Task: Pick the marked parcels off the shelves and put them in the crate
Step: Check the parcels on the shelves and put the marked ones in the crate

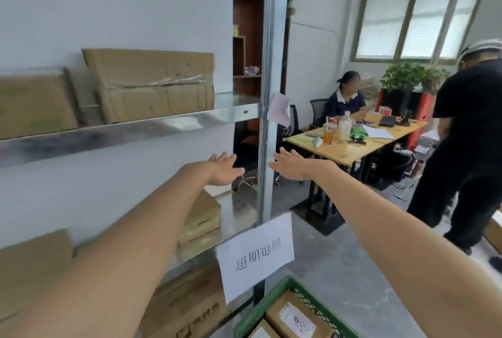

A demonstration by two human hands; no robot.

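Both my arms stretch forward at the right end of a metal shelf rack. My left hand is open, fingers apart, hovering above a small cardboard parcel on the middle shelf. My right hand is open too, just right of the rack's upright post, holding nothing. A green crate at the bottom holds two cardboard parcels, one with a white label. Larger cardboard boxes lie on the upper shelf.
A white paper sign hangs from the shelf edge above the crate. More boxes sit on the bottom level. To the right stands a yellow table with a seated person; a person in black stands on the grey floor.
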